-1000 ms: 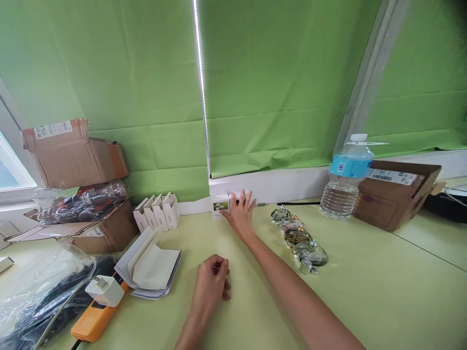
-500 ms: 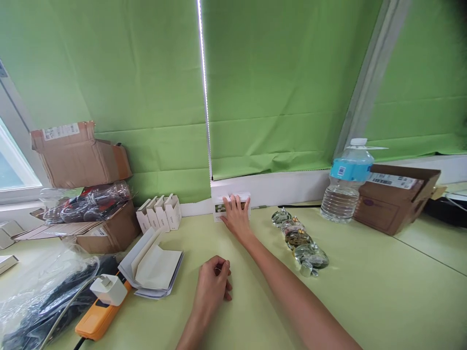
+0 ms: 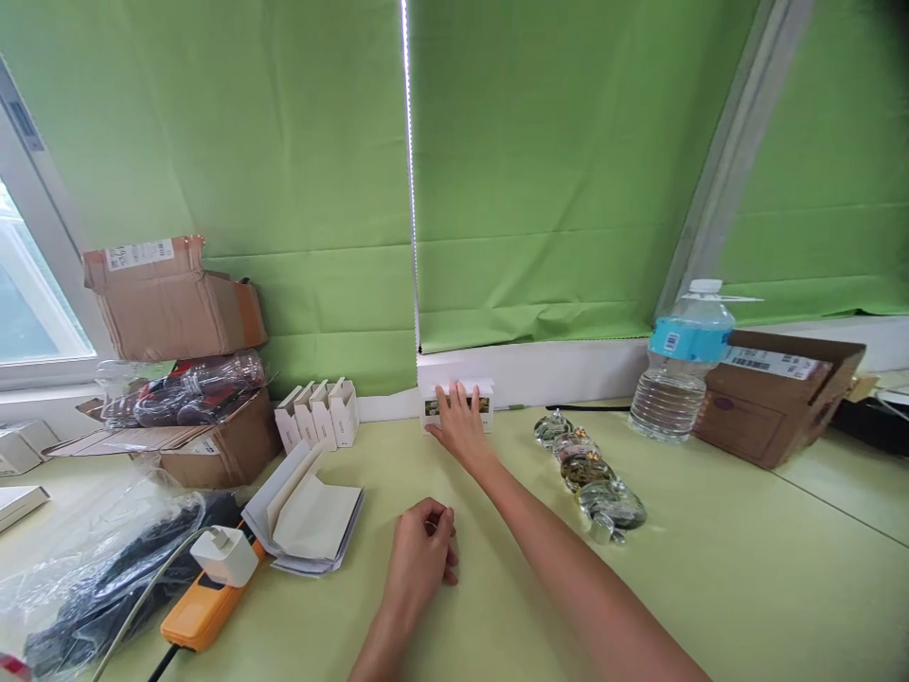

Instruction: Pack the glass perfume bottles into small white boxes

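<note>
From the head view, the right hand (image 3: 461, 428) lies open, its fingers spread flat on the front of a small white carton (image 3: 484, 405), not closed around it; the carton stands at the back edge of the pale green bench (image 3: 745, 568). The left hand (image 3: 422, 549) rests loosely curled nearer the front, nothing visible in it. Glass paperweights (image 3: 589, 474) line up right of the carton, a row of white boxes (image 3: 319, 415) stands left of it, and folded white card (image 3: 305, 511) lies beside an orange power strip (image 3: 203, 611) toward the front left.
</note>
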`<state>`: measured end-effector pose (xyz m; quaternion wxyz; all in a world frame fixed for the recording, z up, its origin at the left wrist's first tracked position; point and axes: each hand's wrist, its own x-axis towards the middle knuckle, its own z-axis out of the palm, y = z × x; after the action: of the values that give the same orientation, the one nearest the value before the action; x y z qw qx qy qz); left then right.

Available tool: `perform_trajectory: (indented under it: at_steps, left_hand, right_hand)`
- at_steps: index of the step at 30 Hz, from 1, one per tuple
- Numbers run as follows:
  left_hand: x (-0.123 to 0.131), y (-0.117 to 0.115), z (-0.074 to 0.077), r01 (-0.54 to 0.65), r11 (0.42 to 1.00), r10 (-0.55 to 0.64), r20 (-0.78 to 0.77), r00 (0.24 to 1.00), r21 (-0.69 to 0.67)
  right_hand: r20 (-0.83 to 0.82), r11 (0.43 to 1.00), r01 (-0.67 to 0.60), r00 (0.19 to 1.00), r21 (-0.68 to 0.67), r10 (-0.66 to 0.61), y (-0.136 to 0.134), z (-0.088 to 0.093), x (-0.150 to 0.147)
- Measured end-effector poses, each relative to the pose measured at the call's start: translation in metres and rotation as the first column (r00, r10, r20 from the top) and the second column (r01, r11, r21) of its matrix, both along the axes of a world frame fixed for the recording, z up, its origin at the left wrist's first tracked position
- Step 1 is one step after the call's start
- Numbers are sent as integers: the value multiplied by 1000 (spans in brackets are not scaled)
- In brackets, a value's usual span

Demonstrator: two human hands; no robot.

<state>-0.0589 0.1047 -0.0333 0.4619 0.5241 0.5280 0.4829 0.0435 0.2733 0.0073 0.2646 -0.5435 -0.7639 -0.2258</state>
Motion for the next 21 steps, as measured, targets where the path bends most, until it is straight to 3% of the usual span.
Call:
perform_trajectory:
  at_steps: [6,12,16,21]
  left_hand:
    - [1,-1,4,-5,1000,5,2,1000,-7]
    - [-1,-5,12,1,1000,-1,2,1000,-7]
    - [-2,-7,15,17,1000,-17,15,1000,9]
    - [-2,-4,10,3,1000,-4,45,999,20]
  right_hand:
    - [-56,999,-28,998,-34,26,-4,9,-13]
    - [-75,969,-206,977,-138,197,-8,28,-72]
    - [-98,913,-259,966,-315,240,-10,12,-92]
    - [-126,828,-254,967,-500,221,-14,-19,-88]
